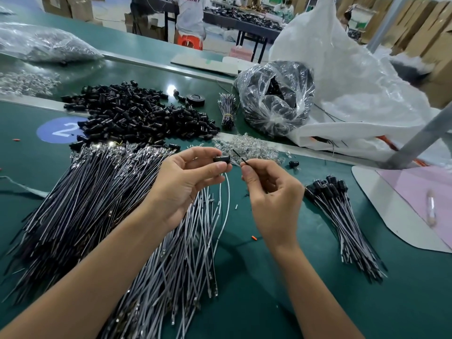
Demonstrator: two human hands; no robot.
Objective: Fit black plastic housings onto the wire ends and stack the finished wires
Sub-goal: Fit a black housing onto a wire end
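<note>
Left hand [186, 184] pinches a black housing [222, 159]; right hand [271, 194] pinches a wire end [244, 161], just apart. Misaligned insertion may bend the wire end or miss the opening.

Two hands [186, 184] [271, 194], one housing heap [137, 118], one finished-wire stack [342, 216].

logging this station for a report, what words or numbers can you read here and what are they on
"2": white, on the blue circle on the green table.
"TRENDY": tops of the letters cut off by the frame edge, on a white shirt in the background.
Nothing else is readable.
</note>
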